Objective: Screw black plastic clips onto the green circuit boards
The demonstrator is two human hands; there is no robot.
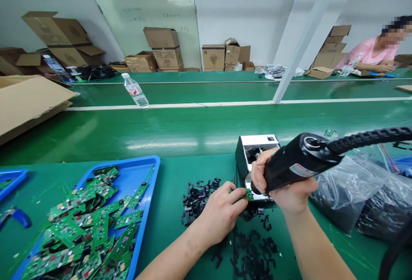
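Observation:
My right hand (289, 190) is wrapped around a black corded electric screwdriver (289, 164), its tip end angled down and left. My left hand (222, 209) pinches a small green circuit board (249, 194), mostly hidden by my fingers, right under the screwdriver's tip. Just behind both hands stands a black-and-white box-shaped machine (257, 140) with an opening on top, partly covered by my right hand. Small black plastic clips (196, 198) lie heaped beside my left hand, and more black clips (254, 250) are strewn between my forearms.
A blue tray (154, 172) piled with green circuit boards (93, 224) sits at left, near blue-handled pliers (19, 217). Clear bags of black parts (341, 194) lie at right. A water bottle (135, 91) stands on the conveyor edge. Across the belt sits a person in pink (363, 52).

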